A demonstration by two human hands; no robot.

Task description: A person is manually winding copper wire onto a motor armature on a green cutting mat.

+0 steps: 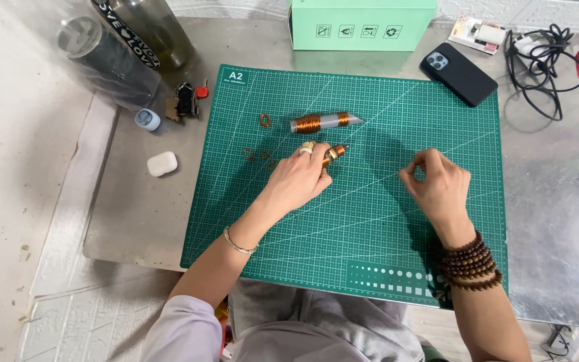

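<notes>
My left hand (299, 178) rests on a green cutting mat (383, 221) and grips a small spool wound with copper wire (335, 153). My right hand (439, 188) hovers over the mat to the right with thumb and forefinger pinched together; whether a fine wire runs between the hands is too thin to tell. A longer grey tube wrapped with copper wire (325, 122) lies on the mat just beyond the left hand. Several small copper wire rings (265, 120) lie on the mat to the left of the tube.
A mint green box (362, 24) stands at the back. A black phone (458, 74) and a tangle of black cable (543, 59) lie at the back right. Dark bottles (112, 50), keys (185, 99) and a white earbud case (162, 163) sit left of the mat.
</notes>
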